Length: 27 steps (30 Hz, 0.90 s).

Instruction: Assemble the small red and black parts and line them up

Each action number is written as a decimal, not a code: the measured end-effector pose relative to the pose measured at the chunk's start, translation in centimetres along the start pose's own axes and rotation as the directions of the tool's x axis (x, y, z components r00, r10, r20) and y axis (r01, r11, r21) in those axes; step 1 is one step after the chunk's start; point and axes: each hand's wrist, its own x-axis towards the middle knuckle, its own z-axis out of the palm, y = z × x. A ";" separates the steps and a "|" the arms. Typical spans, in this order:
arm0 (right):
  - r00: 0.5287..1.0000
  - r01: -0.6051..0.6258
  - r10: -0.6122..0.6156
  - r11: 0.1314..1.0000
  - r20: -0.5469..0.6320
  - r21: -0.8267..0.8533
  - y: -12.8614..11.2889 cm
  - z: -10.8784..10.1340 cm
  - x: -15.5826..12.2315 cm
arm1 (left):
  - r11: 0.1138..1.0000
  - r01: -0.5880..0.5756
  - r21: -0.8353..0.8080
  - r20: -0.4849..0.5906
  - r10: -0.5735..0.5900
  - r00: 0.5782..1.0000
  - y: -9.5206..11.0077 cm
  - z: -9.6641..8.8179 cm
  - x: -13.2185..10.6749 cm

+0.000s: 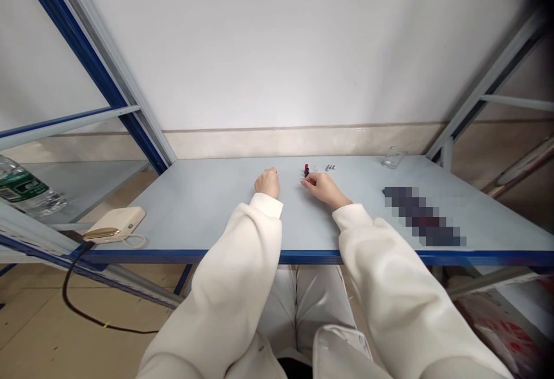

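Left grip (267, 183) is curled into a fist above the table (194, 211), and from my head view I cannot tell whether anything sits inside it. Right grip (322, 187) bends inward, thumb and forefinger near each other; I cannot tell whether they meet or pinch something. The small red-and-black part (306, 168) is just beyond those fingertips, its red end toward the wall (277, 50) and its black end close to the fingers; whether they touch, I cannot make out. It is to the right of my left fist and apart from it.

Reading across from the left, I have a clear water bottle (28, 188) with a green label by the side shelf (95, 186), then a cream-coloured case (116, 223) with a loop strap at the table's near left corner. Past the red-and-black part come tiny clear pieces (315, 169), then a cluster of silvery metal pieces (330, 168), too small for me to name. Farther right, a clear cup (393, 158) sits near the wall, and a pixelated dark object (424, 218) lies nearer the front edge.
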 end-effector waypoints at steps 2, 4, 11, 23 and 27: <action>1.000 0.013 -0.013 0.999 -0.014 0.032 0.1 0.1 0.1 | 0.979 -0.005 -0.206 -0.027 -0.001 1.000 0.1 0.2 0.3; 0.998 0.026 -0.021 0.996 -0.053 0.080 0.1 0.3 0.1 | 0.876 0.009 -0.483 0.001 -0.010 1.000 0.4 0.3 0.4; 0.990 0.074 -0.037 0.960 -0.137 0.272 -0.5 0.4 0.1 | 0.445 0.147 -0.884 0.202 0.079 0.976 1.8 0.2 -0.5; 0.966 0.167 -0.098 0.943 -0.240 0.287 0.2 0.7 0.3 | 0.287 0.248 -0.925 0.254 -0.017 0.967 2.2 0.1 -0.6; 0.977 0.137 -0.082 0.949 -0.196 0.283 0.0 0.7 0.2 | 0.308 0.246 -0.919 0.244 -0.044 0.969 2.3 0.2 -0.6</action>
